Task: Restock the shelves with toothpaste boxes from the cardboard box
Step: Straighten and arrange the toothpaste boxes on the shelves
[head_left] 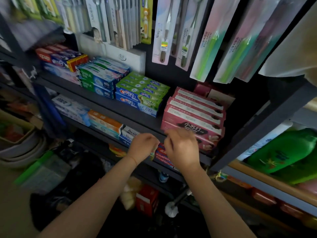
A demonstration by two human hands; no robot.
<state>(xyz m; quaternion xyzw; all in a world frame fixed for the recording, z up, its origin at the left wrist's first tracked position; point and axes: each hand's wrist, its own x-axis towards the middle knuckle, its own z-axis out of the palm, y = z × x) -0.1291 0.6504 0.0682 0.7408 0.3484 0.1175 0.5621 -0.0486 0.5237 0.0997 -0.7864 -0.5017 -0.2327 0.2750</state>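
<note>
I see both hands at the lower shelf (96,107) — left hand (143,146) and right hand (181,148) curled over red boxes (162,156); grip unclear.

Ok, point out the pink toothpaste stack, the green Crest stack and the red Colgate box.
pink toothpaste stack (192,117), head view, top face of a front box.
green Crest stack (139,97), head view, front face of upper box.
red Colgate box (161,154), head view, strip between the hands.
</note>
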